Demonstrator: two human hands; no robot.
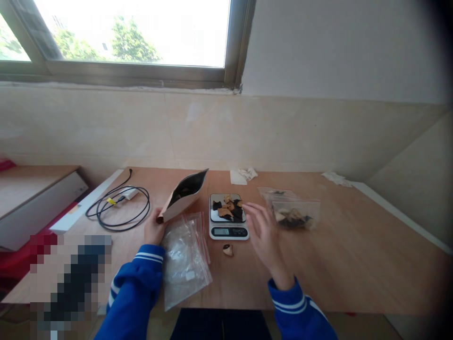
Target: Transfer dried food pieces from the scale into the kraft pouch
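Note:
My left hand point(155, 227) grips the lower left end of a pouch point(189, 204), pale outside and dark inside. Its mouth gapes toward the upper right, with dark pieces visible within. On a white digital kitchen scale point(213, 232) lies a small heap of dried black-and-tan pieces point(226, 210) that look like dried wood ear fungus. Beside the scale's right edge is my right hand point(264, 233), fingers stretched out and nothing visible in them. One loose piece point(228, 250) rests on the table in front of the scale. The display's digits are too small to read.
Flat clear zip bags point(184, 257) lie under and in front of the pouch. Filled zip bags point(293, 215) sit right of the scale. A coiled black cable point(102, 222) is at left. Crumpled tissue point(249, 174) and a white paper lie along the table's back edge point(170, 170).

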